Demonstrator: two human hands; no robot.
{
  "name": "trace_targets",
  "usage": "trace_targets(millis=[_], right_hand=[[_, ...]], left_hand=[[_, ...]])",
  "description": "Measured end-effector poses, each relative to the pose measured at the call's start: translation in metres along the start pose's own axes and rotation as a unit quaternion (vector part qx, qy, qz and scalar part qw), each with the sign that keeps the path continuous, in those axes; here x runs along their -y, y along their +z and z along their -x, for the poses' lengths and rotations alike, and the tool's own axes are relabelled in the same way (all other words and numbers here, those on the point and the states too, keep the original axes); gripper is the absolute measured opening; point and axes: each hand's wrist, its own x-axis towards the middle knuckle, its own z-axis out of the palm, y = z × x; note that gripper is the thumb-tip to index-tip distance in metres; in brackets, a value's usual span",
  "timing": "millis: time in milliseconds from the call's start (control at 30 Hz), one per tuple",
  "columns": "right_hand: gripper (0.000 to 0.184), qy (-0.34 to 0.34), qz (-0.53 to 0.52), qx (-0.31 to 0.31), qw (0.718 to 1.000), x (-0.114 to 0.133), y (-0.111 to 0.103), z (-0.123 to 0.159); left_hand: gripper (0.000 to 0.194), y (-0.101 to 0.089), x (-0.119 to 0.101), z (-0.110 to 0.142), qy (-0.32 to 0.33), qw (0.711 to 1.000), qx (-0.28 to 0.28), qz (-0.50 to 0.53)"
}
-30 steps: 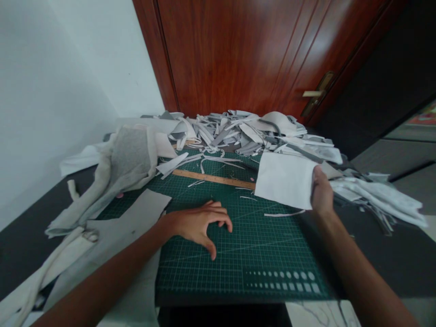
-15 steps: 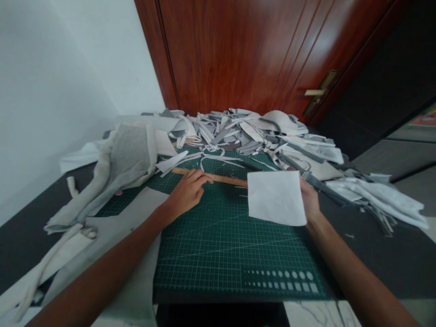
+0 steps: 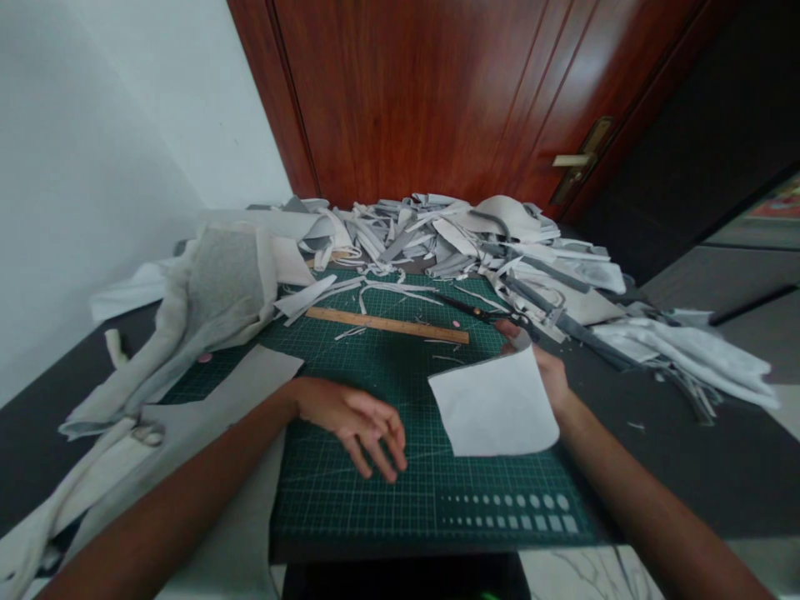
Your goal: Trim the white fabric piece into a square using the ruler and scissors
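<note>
Here, right fingers pinching white fabric square, edge rising rightward, left hand open

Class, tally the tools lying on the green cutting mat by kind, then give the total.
Wooden ruler: 1
Scissors: 1
Total: 2

White fabric square, tilted (in right hand)
</note>
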Motion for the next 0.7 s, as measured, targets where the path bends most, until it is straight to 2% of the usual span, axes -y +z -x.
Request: trace_targets(millis=[33,67,133,167,233,300,333,367,433,467,533,633,700], right_hand=[[0.047,0.011,-0.011,0.005,1.0,-0.001,0.0,0.0],[0.048,0.021,-0.02,0.011,1.0,-0.002,0.0,0.0],[0.049,0.03,-0.03,0.019,0.999,-0.004,0.001,0.0],[0.05,0.032,-0.03,0.019,0.999,-0.005,0.002,0.0],[0.053,0.035,-0.028,0.011,0.999,-0.006,0.002,-0.001],[0.055,0.039,-0.024,0.003,0.999,-0.007,0.002,-0.002],[0.056,0.041,-0.024,0.002,0.999,-0.007,0.002,-0.002],[0.057,0.042,-0.024,0.002,0.999,-0.007,0.003,-0.002],[0.057,0.045,-0.025,0.003,0.999,-0.006,0.004,-0.002],[0.059,0.047,-0.024,0.004,0.999,-0.006,0.005,-0.002],[0.061,0.052,-0.023,0.01,0.998,-0.005,0.008,-0.001],[0.062,0.063,-0.015,0.008,0.998,-0.005,0.014,-0.002],[0.059,0.075,0.008,-0.004,0.997,-0.007,0.018,-0.004]], left_hand=[[0.028,-0.006,0.001,-0.001,0.043,0.994,-0.093,-0.024],[0.027,-0.014,0.003,-0.002,0.098,0.971,-0.207,-0.067],[0.022,-0.029,0.004,-0.002,0.191,0.876,-0.421,-0.135],[0.021,-0.036,0.005,-0.001,0.228,0.825,-0.494,-0.148],[0.019,-0.045,0.004,0.002,0.255,0.756,-0.568,-0.2],[0.018,-0.047,0.004,0.006,0.282,0.722,-0.589,-0.227],[0.016,-0.046,0.004,0.006,0.3,0.724,-0.582,-0.218],[0.015,-0.043,0.005,0.005,0.317,0.74,-0.56,-0.194],[0.016,-0.035,0.006,-0.001,0.324,0.803,-0.484,-0.125],[0.021,-0.029,0.007,-0.005,0.305,0.84,-0.438,-0.096],[0.036,-0.016,0.008,-0.015,0.258,0.896,-0.357,-0.06],[0.057,0.001,0.009,-0.022,0.22,0.934,-0.276,-0.046],[0.068,0.007,0.009,-0.021,0.171,0.945,-0.269,-0.074]])
